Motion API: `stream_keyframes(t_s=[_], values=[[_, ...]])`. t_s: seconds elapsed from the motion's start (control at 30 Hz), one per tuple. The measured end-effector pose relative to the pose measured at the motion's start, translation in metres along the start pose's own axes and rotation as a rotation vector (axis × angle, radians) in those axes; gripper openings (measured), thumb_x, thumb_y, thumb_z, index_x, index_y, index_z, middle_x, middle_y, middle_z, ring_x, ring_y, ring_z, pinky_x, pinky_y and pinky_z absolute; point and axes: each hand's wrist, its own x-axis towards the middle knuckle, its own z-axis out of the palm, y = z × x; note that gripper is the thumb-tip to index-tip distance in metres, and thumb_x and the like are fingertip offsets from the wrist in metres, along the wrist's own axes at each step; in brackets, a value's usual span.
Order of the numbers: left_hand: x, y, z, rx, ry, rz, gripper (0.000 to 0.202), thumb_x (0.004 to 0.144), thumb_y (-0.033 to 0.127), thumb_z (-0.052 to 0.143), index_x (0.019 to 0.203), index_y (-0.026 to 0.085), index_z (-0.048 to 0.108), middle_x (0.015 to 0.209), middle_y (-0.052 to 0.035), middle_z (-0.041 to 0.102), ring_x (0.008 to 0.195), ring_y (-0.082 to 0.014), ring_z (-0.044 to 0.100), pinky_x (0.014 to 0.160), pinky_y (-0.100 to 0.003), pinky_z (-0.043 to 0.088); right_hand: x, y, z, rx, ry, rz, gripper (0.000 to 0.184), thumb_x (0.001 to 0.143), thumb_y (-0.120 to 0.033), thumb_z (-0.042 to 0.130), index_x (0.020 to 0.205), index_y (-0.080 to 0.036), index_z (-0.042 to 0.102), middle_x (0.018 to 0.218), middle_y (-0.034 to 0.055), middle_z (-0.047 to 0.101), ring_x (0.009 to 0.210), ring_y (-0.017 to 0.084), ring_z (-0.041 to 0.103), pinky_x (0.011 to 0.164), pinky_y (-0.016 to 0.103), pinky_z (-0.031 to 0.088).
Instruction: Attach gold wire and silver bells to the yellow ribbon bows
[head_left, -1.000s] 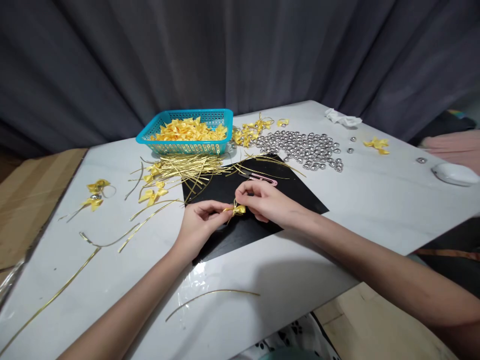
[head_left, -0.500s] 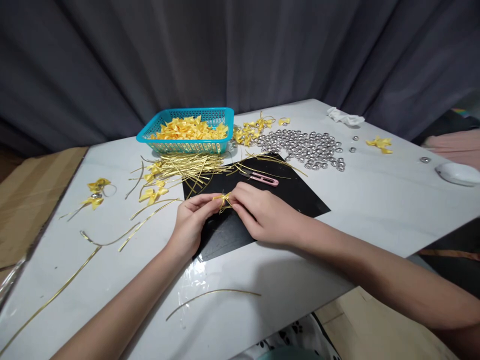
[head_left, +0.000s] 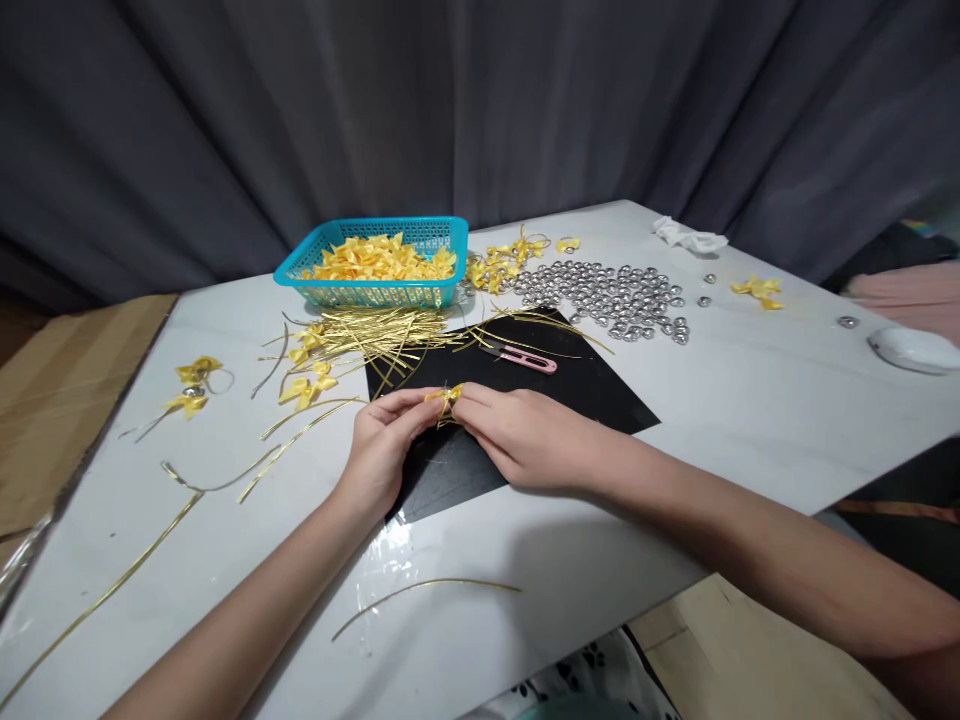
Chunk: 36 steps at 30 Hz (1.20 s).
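Over a black mat [head_left: 600, 390], a small yellow ribbon bow [head_left: 448, 394] with gold tie wire is pinched between both hands. My left hand [head_left: 386, 440] grips its left side with thumb and forefinger. From the right, the fingertips of my right hand [head_left: 525, 435] close on its other side. My fingers hide much of the bow. Just beyond my hands lies a pair of pink thread snips [head_left: 529, 360]. A bundle of gold wires [head_left: 382, 335] rests at the far left of the mat.
A blue basket [head_left: 367, 297] full of yellow bows stands at the back. Right of it spreads a pile of silver beads [head_left: 607, 295]. Loose wires [head_left: 427, 585] and finished-looking bows [head_left: 196, 375] lie on the white table [head_left: 285, 560]. A white dish [head_left: 915, 350] sits near the right edge.
My right hand's fingers have shifted slightly lower and closer around the bow, showing more of its yellow ribbon. My left hand stays nearly still.
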Motion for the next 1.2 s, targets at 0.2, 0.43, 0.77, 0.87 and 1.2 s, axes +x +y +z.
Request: stream_keyframes(t_s=[0.2,0.43,0.77,0.87,1.2], values=[[0.001,0.001,0.0,0.006,0.006,-0.003,0.012,0.052,0.016,0.078,0.063,0.016,0.074,0.066,-0.0015,0.071,0.059,-0.0091,0.059,0.063,-0.02,0.048,-0.001,0.001,0.004,-0.005,0.022,-0.044,0.024,0.085,-0.007,0.04,0.106,-0.01,0.052,0.103,0.0107,0.055,0.07,0.014,0.053,0.06,0.026,0.04],[0.001,0.0,-0.001,0.032,0.015,0.013,0.01,0.051,0.016,0.077,0.061,0.016,0.073,0.062,-0.002,0.069,0.056,-0.0099,0.056,0.055,-0.02,0.045,0.004,0.003,0.011,0.433,0.285,0.062,0.009,0.086,-0.017,0.046,0.08,-0.013,0.052,0.075,0.0019,0.051,0.058,0.008,0.043,0.053,0.02,0.035],[0.001,0.001,0.0,0.019,0.018,0.006,0.012,0.051,0.018,0.078,0.061,0.016,0.073,0.063,-0.0012,0.07,0.058,-0.0089,0.057,0.058,-0.019,0.044,0.003,-0.003,0.019,0.419,0.604,0.093,0.016,0.083,-0.028,0.06,0.077,-0.013,0.055,0.069,0.0001,0.053,0.054,0.006,0.044,0.05,0.019,0.034],[0.0,0.0,0.0,0.017,0.017,0.002,0.012,0.052,0.017,0.078,0.062,0.016,0.073,0.064,-0.0013,0.071,0.059,-0.0097,0.059,0.06,-0.02,0.045,0.0,-0.009,0.028,0.177,0.517,-0.071,0.015,0.089,-0.026,0.052,0.082,-0.013,0.056,0.076,0.004,0.059,0.07,0.011,0.055,0.061,0.021,0.041],[0.0,-0.002,0.0,0.005,0.003,0.015,0.011,0.053,0.018,0.077,0.063,0.017,0.073,0.067,-0.0012,0.071,0.063,-0.0111,0.062,0.065,-0.021,0.048,0.003,-0.01,0.033,0.01,0.489,-0.016,0.025,0.095,-0.021,0.037,0.089,-0.011,0.059,0.083,0.0081,0.063,0.077,0.014,0.06,0.064,0.022,0.043]])
